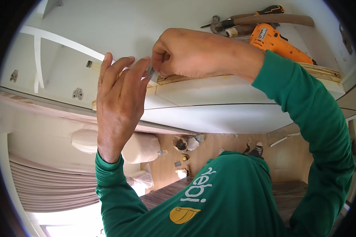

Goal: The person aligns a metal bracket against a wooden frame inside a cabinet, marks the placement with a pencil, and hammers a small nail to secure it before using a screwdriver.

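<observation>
My left hand is raised in front of the white cabinet, its outer fingers spread. Between its thumb and forefinger sits a small greyish, partly see-through piece, whose kind I cannot make out. From the right, my right hand meets that piece with curled, pinching fingertips. What the right fingertips grip is mostly hidden. Both hands are over the raw wood-edged front rail of the cabinet. Just beyond my right forearm rests an orange power tool inside the cabinet.
A hammer and a screwdriver lie beside the orange tool. Metal hinges are fixed at left, under a white curved strip. Below are a wrapped pale piece of furniture, a wooden floor with small items, and a curtain.
</observation>
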`<state>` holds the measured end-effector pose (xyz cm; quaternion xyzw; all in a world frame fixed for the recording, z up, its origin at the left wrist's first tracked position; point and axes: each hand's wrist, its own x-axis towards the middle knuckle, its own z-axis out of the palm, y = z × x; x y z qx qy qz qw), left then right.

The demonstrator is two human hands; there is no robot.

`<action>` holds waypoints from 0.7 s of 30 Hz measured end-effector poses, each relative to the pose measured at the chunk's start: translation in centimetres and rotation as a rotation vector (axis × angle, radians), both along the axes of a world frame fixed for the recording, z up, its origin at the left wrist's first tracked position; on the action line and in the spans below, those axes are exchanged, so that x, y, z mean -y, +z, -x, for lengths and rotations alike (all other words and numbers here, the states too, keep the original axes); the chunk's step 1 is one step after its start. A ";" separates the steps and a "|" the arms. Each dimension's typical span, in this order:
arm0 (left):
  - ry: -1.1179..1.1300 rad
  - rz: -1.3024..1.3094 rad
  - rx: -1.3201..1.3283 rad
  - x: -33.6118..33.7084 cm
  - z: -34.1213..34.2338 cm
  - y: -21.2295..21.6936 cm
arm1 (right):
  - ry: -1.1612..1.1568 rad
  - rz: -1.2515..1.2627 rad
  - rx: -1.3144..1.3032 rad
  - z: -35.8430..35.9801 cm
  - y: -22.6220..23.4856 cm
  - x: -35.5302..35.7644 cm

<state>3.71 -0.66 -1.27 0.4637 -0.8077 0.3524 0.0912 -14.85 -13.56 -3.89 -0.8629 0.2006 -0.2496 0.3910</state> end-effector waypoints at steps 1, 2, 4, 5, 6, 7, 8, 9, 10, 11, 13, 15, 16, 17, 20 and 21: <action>-0.013 0.012 -0.004 -0.1 -0.2 0.0 | -0.003 0.000 -0.011 -0.2 0.1 -0.2; -0.018 0.016 -0.007 -0.1 -0.3 0.0 | -0.007 0.001 -0.022 -0.4 0.2 -0.5; -0.031 0.021 -0.013 -0.1 -0.4 0.0 | -0.013 0.000 0.000 -0.5 0.3 -0.7; -0.033 0.020 -0.014 -0.1 -0.4 0.0 | -0.017 -0.003 0.011 -0.5 0.2 -0.8; -0.035 0.020 -0.015 -0.1 -0.4 0.0 | -0.034 0.019 0.024 -0.7 0.0 -0.9; -0.041 0.023 -0.013 -0.1 -0.4 0.0 | -0.056 0.044 0.038 -0.8 -0.2 -0.9; -0.052 0.033 -0.019 0.0 -0.5 -0.2 | -0.077 0.069 0.053 -0.8 -0.4 -1.0; -0.064 0.043 -0.024 0.0 -0.7 -0.4 | -0.099 0.073 0.061 -1.0 -0.6 -1.2; -0.080 0.055 -0.030 0.0 -0.7 -0.5 | -0.124 0.078 0.068 -1.2 -0.7 -1.4; -0.083 0.059 -0.033 0.0 -0.8 -0.6 | -0.149 0.083 0.075 -1.4 -0.8 -1.6; -0.087 0.067 -0.039 -0.1 -0.9 -0.6 | -0.167 0.030 0.040 -1.8 -0.8 -1.8; -0.084 0.101 -0.025 -0.1 -0.9 -0.8 | -0.188 -0.015 0.020 -2.0 -0.7 -2.0; -0.082 0.118 -0.019 -0.1 -0.9 -0.9 | -0.200 -0.033 0.017 -2.1 -0.6 -2.2; -0.073 0.100 -0.032 -0.2 -0.9 -0.9 | -0.212 -0.050 0.014 -2.2 -0.4 -2.3; -0.050 0.108 -0.047 -0.3 -0.4 -0.9 | -0.274 0.008 0.017 -1.2 0.9 -3.2; -0.037 0.139 -0.032 -0.3 -0.2 -1.1 | -0.253 -0.022 0.060 -0.9 0.9 -3.1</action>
